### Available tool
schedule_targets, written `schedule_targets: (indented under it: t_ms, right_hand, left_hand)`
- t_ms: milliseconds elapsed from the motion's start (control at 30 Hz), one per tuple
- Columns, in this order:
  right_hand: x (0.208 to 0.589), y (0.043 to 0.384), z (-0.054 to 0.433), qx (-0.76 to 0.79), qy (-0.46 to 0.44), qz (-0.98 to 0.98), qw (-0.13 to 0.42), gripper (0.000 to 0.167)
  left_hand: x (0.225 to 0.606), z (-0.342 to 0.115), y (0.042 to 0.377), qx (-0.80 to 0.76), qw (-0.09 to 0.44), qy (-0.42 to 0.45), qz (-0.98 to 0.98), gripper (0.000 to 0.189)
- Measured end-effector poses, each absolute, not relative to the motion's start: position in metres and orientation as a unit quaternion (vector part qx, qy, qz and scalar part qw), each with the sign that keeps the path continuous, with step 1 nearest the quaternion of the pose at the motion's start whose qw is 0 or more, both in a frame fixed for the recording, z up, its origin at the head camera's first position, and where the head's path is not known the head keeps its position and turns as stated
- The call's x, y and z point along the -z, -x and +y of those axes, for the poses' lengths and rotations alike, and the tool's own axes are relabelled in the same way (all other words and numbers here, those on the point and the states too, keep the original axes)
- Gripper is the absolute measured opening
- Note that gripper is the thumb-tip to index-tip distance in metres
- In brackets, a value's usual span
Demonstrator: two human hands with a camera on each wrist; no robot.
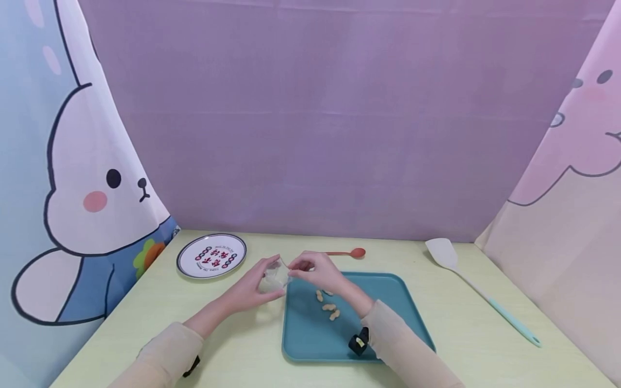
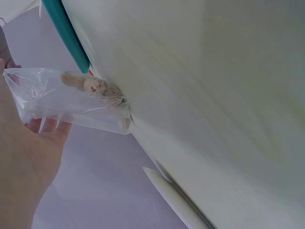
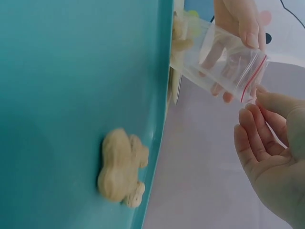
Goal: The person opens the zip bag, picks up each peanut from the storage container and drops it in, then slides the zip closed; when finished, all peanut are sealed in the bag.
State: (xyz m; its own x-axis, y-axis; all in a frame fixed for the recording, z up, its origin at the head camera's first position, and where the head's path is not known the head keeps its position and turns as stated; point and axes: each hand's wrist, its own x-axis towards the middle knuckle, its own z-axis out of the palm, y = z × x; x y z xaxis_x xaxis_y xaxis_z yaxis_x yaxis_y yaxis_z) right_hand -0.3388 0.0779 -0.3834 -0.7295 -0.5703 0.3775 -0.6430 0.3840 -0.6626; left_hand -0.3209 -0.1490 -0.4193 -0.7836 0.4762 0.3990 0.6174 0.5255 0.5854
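Observation:
A clear zip-lock bag point(image 1: 275, 278) is held above the table, just left of the teal tray point(image 1: 310, 339). My left hand point(image 1: 248, 290) grips the bag between thumb and fingers. With thumb and fingertip, my right hand point(image 1: 321, 272) pinches the bag's top corner, beside the red zip line point(image 3: 253, 78) seen in the right wrist view. Several unshelled peanuts point(image 2: 97, 87) lie at the bottom of the bag in the left wrist view. More peanuts point(image 1: 329, 307) rest on the tray, below my right wrist.
At the back left lies a white plate point(image 1: 186, 261) with printed red and dark characters. A red spoon point(image 1: 357, 253) is behind the tray, its handle partly hidden by my right hand. Along the right side lies a white spatula point(image 1: 443, 253) with a mint handle.

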Motion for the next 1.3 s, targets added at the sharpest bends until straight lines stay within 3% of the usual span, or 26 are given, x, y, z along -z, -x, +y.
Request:
schedule_targets:
  t_ms: [233, 600, 1300]
  right_hand:
    - [0.385, 0.343, 0.092, -0.4, -0.36, -0.841, 0.054, 0.019]
    - [0.399, 0.349, 0.125, -0.38, -0.353, -0.854, 0.028, 0.021]
    - [0.412, 0.356, 0.162, -0.328, -0.318, -0.887, -0.062, 0.024]
  left_hand:
    - [0.419, -0.149, 0.321, 0.373, 0.091, 0.313, -0.869, 0.085]
    - [0.421, -0.148, 0.32, 0.378, 0.089, 0.312, -0.867, 0.083]
    - [0.421, -0.147, 0.32, 0.368, 0.092, 0.309, -0.872, 0.084]
